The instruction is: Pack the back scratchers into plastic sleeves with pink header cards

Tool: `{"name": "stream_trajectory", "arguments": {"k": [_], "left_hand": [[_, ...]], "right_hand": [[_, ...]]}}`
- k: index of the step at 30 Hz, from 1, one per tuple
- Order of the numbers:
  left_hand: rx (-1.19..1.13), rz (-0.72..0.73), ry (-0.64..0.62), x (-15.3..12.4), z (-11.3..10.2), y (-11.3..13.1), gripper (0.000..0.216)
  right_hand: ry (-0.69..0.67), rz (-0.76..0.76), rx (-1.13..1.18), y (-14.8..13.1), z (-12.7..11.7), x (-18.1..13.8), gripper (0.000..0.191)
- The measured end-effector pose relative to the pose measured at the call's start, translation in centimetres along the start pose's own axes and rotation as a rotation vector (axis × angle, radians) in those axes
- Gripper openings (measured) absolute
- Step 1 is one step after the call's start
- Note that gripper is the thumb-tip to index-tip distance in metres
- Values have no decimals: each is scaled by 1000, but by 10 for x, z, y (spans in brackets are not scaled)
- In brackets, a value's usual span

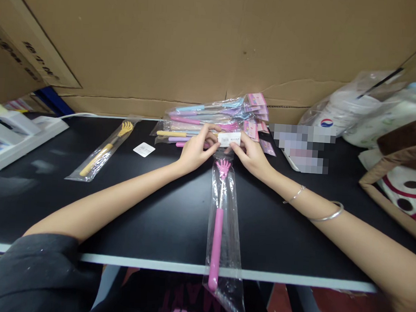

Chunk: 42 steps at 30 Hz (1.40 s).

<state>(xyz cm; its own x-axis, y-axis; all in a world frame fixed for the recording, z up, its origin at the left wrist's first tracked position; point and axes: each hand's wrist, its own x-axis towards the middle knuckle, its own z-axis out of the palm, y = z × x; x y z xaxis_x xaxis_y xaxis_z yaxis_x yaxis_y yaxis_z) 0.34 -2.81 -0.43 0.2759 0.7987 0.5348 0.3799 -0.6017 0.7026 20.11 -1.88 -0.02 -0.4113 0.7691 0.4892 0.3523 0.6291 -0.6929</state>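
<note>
Two hands: the left hand (pixel 198 149) and the right hand (pixel 252 155) are facing each other above the black table (pixel 146 218), each pinching one end of a small white label (pixel 226 139) between thumb and fingers.
Label: it is showing a printed barcode and sitting at the top of a clear bag (pixel 232 260); whether it is sticking there, I cannot tell.
Pink stick (pixel 216 237): it is lying inside the clear bag, its hand-shaped head just below the fingers, its handle pointing toward the person and reaching past the table's front edge.
Bagged pile (pixel 204 112): more coloured sticks are lying behind the hands, partly hidden by them.
Left side: a yellow stick (pixel 103 153) is lying slantwise in its own wrapper, and a square white card (pixel 144 149) is resting between it and the left hand.
Right side: a bagged cup (pixel 342 113) is standing toward the cardboard wall (pixel 201 41).
</note>
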Motion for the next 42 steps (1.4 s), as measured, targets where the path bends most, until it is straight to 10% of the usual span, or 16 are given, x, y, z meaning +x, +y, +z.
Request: {"name": "stream_trajectory", "arguments": {"k": [42], "left_hand": [[-110, -43, 28, 3, -2, -2, 16]], "right_hand": [[35, -106, -97, 0, -1, 0, 22]]}}
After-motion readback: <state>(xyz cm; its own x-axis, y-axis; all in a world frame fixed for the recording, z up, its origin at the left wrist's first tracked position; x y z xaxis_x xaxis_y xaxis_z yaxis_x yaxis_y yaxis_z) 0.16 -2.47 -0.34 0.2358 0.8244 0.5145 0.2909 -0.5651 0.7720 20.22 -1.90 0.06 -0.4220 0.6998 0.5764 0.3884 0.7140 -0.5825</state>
